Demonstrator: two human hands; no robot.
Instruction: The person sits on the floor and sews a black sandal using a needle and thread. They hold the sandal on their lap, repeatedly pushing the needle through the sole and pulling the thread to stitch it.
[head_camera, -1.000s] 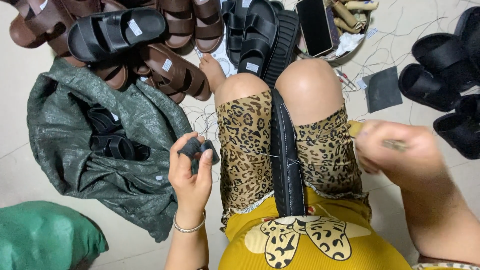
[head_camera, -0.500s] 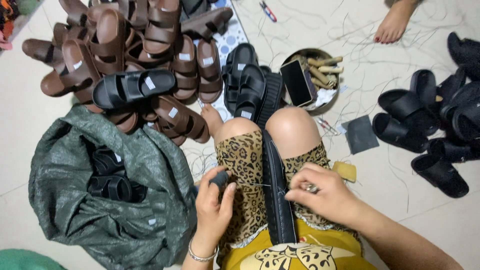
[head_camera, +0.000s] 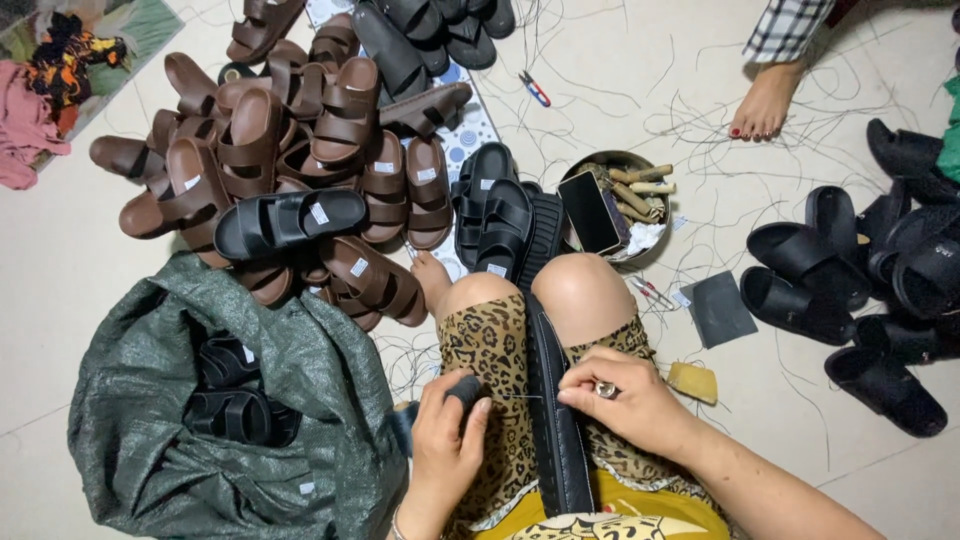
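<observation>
Left hand (head_camera: 445, 450) clenched on a small dark spool (head_camera: 463, 388); right hand (head_camera: 625, 400) pinching taut thread against the ribbed black sandal sole (head_camera: 552, 420) wedged between the knees. Glossy brown sandals (head_camera: 300, 150) lie heaped on the floor beyond.

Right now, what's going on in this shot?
A seated person holds a long black sandal sole clamped on edge between their knees. The right hand pinches at the sole's side, with a thin thread running across to the left hand, which grips a small dark tool. A pile of brown strapped sandals lies ahead, more black sandals to the right, and a green woven sack holding black sandals to the left. Another person's bare foot shows at the top.
</observation>
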